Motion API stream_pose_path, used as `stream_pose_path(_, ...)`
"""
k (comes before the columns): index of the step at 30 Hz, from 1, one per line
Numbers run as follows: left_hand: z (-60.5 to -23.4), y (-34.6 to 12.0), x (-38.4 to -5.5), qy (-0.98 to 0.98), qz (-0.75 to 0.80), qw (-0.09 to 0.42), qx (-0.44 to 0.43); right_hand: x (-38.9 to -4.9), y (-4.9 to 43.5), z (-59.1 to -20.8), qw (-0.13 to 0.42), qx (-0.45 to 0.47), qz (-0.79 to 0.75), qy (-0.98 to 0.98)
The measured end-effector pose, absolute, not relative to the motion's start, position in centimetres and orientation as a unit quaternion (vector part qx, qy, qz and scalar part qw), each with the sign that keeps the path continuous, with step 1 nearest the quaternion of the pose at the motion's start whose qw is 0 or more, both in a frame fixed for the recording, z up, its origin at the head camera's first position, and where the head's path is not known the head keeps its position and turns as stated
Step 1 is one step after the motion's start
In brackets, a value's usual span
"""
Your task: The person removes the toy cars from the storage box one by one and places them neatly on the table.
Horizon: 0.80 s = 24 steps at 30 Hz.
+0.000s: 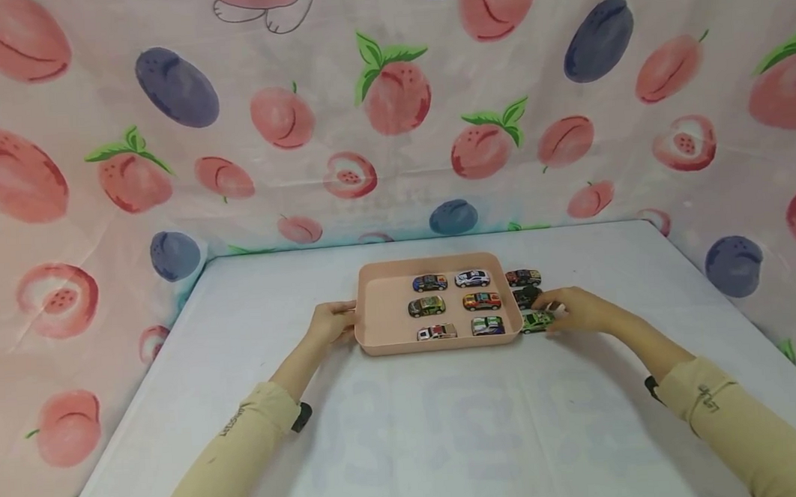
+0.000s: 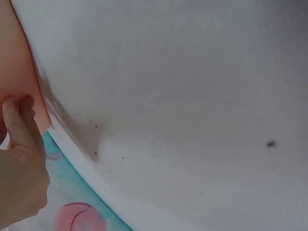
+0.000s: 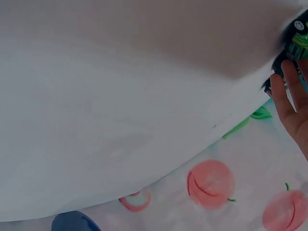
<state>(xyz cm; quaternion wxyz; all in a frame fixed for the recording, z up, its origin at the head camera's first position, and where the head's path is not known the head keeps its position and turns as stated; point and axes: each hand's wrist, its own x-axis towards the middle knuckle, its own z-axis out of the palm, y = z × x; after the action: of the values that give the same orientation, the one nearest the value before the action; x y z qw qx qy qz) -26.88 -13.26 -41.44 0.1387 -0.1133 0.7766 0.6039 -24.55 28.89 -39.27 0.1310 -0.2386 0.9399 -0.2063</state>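
A shallow pink tray lies on the table with several small toy cars in its middle and right part. At its left end my left hand grips the side wall; in the left wrist view its fingertips lie against that wall. Just outside the tray's right end stand three more toy cars in a column: a dark orange-marked one, a black one and a green one. My right hand reaches over the nearer two, fingers at the black car and thumb by the green one.
A white cloth covers the table. Behind and at both sides rises a fruit-printed curtain. Inside the tray, the cars include a blue-orange one, a white one and a red-yellow one.
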Motion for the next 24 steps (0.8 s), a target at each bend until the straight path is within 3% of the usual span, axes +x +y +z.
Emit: stream_pose_path(24, -41.3, -13.1, -26.4, 0.774, 0.613, 0.126, -0.100, -27.0, 27.4, -37.8, 0.076, -0.238, -0.314, 0.916)
